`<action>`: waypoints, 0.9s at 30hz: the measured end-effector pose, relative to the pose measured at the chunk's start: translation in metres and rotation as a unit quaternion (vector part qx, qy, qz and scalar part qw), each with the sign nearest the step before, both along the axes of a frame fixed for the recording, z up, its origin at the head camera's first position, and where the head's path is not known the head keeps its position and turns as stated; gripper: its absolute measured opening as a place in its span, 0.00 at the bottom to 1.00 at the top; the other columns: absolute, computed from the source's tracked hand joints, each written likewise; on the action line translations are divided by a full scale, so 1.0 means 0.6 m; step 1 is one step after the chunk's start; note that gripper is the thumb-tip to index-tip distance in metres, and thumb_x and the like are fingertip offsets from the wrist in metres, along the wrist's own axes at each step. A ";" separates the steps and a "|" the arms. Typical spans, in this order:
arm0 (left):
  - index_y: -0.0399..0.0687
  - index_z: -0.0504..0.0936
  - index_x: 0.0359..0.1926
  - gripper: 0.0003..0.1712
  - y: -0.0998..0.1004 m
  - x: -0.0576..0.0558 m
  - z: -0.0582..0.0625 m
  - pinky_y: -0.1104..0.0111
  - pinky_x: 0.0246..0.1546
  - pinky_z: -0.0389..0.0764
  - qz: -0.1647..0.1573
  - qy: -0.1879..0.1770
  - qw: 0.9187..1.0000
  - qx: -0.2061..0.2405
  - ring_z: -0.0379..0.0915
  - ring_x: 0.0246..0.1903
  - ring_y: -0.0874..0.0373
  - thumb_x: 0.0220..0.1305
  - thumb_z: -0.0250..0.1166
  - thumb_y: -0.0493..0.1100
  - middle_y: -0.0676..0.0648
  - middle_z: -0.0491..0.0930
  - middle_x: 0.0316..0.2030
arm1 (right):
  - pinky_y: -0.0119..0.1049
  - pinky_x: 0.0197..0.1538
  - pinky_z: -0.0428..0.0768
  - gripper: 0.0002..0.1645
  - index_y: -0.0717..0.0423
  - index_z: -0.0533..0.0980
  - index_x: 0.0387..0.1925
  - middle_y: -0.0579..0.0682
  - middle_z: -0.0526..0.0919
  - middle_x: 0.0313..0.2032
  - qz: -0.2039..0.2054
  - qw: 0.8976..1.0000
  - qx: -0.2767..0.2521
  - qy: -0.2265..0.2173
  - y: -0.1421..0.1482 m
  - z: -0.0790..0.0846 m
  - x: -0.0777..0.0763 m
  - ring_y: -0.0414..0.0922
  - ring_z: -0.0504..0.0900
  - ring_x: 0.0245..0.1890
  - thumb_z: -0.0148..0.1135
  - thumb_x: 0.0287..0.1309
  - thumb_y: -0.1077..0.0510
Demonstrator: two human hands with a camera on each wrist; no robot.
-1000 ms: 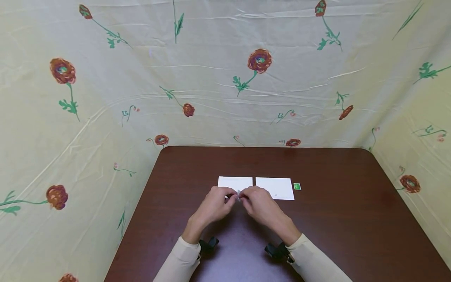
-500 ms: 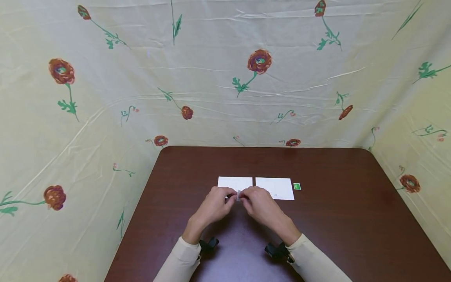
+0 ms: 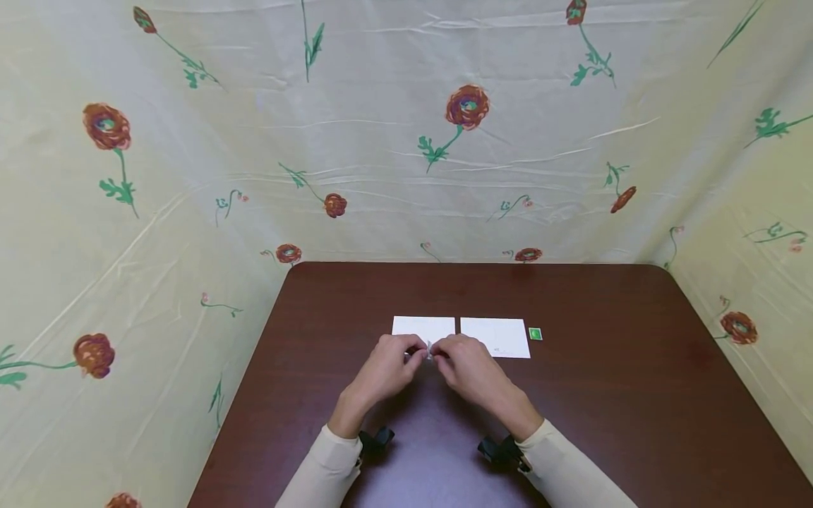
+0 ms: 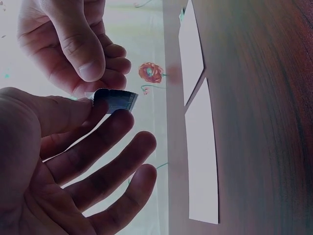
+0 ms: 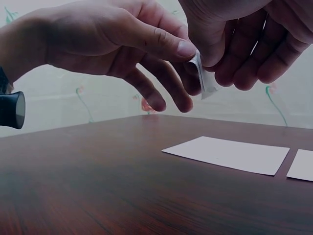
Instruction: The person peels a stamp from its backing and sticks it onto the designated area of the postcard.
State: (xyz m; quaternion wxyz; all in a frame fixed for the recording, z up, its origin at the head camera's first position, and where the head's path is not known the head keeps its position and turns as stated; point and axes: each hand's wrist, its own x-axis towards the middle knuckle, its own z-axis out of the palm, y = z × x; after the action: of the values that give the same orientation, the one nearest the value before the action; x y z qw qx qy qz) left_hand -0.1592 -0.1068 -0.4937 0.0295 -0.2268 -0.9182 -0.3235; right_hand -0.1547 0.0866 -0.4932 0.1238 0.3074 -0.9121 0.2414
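Over the table, my left hand (image 3: 389, 368) and right hand (image 3: 471, 370) meet fingertip to fingertip. Between them is a small stamp (image 4: 119, 101) with a toothed edge, dark against the light in the left wrist view. Thumb and forefinger of the left hand pinch it, while its other fingers are spread. The right hand pinches the stamp's other side, where a pale, thin layer shows. From the right wrist side, the stamp (image 5: 209, 85) looks whitish and bent. Two white cards (image 3: 423, 326) (image 3: 495, 334) lie side by side just beyond the hands; the left one is partly covered.
A small green stamp (image 3: 536, 334) with a white border lies right of the cards. The dark brown table (image 3: 603, 395) extends around them. Floral cloth (image 3: 381, 141) hangs along the back and both sides. Each wrist bears a black camera (image 3: 377, 439).
Both hands stay in nearly the same place. The bit of stamp visible between the fingertips shifts and tilts slightly. The head view moves a little.
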 end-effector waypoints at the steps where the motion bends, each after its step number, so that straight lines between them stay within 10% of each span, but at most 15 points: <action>1: 0.52 0.87 0.37 0.05 0.000 0.000 -0.001 0.74 0.28 0.75 -0.001 0.001 1.000 0.001 0.73 0.25 0.66 0.68 0.65 0.42 0.55 0.86 0.31 | 0.37 0.44 0.82 0.04 0.52 0.86 0.37 0.43 0.87 0.34 0.000 1.000 0.000 -0.002 0.000 0.000 0.000 0.39 0.84 0.37 0.69 0.59 0.60; 27: 0.54 0.88 0.36 0.05 0.000 0.004 -0.007 0.75 0.29 0.77 -0.003 -0.001 1.000 -0.004 0.76 0.27 0.68 0.68 0.66 0.43 0.58 0.86 0.31 | 0.31 0.34 0.77 0.03 0.49 0.86 0.32 0.39 0.84 0.28 -0.009 1.000 0.002 0.012 0.000 -0.009 -0.001 0.35 0.78 0.28 0.68 0.60 0.57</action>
State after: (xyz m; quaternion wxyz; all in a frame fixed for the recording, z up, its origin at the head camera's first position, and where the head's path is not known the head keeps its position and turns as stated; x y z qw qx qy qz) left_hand -0.1570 -0.1070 -0.4976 0.0265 -0.2289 -0.9188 -0.3205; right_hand -0.1554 0.0864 -0.4985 0.1364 0.3027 -0.9137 0.2343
